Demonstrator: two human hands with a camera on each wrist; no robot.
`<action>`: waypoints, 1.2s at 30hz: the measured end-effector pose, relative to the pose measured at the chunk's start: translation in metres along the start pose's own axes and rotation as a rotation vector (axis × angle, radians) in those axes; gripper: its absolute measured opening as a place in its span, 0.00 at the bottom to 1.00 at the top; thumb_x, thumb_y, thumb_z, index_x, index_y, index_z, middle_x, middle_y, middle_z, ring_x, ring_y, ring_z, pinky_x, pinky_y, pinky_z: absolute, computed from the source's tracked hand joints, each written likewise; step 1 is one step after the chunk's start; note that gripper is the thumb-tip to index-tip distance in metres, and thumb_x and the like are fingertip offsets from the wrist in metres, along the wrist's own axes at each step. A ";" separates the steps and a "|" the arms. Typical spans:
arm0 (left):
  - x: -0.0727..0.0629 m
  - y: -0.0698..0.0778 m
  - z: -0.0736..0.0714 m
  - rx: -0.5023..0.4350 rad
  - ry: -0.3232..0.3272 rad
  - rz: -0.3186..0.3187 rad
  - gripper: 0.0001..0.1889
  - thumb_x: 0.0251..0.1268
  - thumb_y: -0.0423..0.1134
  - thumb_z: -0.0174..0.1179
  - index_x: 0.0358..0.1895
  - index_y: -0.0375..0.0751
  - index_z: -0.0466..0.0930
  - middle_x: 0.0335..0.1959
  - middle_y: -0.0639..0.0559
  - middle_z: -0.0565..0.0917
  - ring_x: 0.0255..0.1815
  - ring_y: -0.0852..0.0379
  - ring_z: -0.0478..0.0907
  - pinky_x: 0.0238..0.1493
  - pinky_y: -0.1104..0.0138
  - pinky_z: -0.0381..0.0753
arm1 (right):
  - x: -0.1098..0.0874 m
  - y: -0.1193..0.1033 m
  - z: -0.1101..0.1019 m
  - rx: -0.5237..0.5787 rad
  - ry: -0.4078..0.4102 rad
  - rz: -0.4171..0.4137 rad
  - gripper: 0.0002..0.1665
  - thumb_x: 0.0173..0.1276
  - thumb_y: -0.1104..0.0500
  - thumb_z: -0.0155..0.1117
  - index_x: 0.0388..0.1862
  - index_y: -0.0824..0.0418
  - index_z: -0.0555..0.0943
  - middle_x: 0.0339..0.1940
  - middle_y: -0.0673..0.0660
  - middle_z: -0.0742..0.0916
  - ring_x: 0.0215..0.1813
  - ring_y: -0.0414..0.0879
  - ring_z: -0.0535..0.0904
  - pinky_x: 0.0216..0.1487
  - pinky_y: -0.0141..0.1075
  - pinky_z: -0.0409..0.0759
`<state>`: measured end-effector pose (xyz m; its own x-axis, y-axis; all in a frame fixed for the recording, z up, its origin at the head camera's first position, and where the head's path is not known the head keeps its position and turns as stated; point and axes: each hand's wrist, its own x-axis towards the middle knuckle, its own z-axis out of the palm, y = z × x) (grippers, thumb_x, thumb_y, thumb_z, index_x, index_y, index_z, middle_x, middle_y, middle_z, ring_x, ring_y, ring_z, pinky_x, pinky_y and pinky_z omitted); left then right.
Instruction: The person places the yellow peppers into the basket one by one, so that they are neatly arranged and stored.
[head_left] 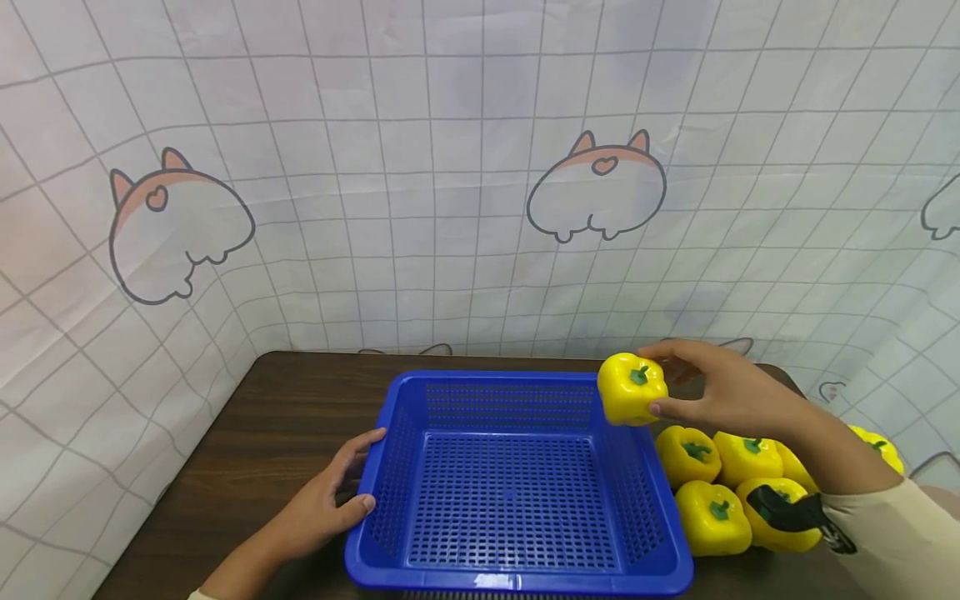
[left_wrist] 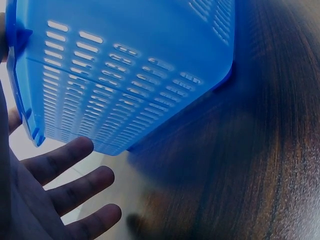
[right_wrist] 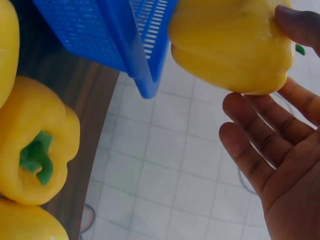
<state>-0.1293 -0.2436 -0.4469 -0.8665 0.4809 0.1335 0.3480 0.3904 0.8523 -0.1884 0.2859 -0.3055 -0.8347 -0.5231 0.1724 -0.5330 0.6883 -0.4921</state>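
Note:
My right hand (head_left: 720, 387) pinches a yellow bell pepper (head_left: 626, 392) between thumb and fingers, its green stem facing the head camera. The pepper is raised over the back right corner of a blue plastic basket (head_left: 517, 581). In the right wrist view the same pepper (right_wrist: 230, 50) is near the basket's rim (right_wrist: 140, 65). My left hand (head_left: 318, 504) rests against the outside of the basket's left rim, thumb and forefinger touching it. Three of its fingers (left_wrist: 75, 195) stretch out loosely beside the slotted wall (left_wrist: 150, 30). Nothing lies inside the basket.
Several more yellow bell peppers (head_left: 712, 517) sit grouped on the dark wooden table (head_left: 225, 483), right of the basket, partly under my right forearm. A white grid-patterned cloth (head_left: 390, 250) with cartoon animal prints hangs behind the table and along its sides.

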 end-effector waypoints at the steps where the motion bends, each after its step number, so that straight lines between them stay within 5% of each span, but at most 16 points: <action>1: 0.000 0.000 0.000 -0.001 0.000 0.001 0.38 0.71 0.39 0.58 0.81 0.56 0.51 0.67 0.29 0.71 0.61 0.34 0.75 0.48 0.60 0.82 | 0.001 0.000 0.001 0.005 -0.002 -0.006 0.36 0.66 0.49 0.76 0.70 0.54 0.75 0.51 0.45 0.85 0.48 0.41 0.82 0.51 0.50 0.81; 36: 0.000 -0.001 0.000 -0.049 -0.019 -0.002 0.38 0.73 0.37 0.57 0.81 0.55 0.50 0.68 0.27 0.68 0.63 0.30 0.73 0.48 0.61 0.83 | 0.028 -0.012 0.017 0.008 -0.040 0.013 0.39 0.65 0.41 0.75 0.70 0.55 0.75 0.54 0.48 0.85 0.52 0.46 0.82 0.54 0.51 0.81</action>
<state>-0.1302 -0.2440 -0.4479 -0.8603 0.4949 0.1226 0.3280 0.3532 0.8762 -0.2027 0.2546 -0.3091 -0.8350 -0.5342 0.1315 -0.5210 0.6909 -0.5012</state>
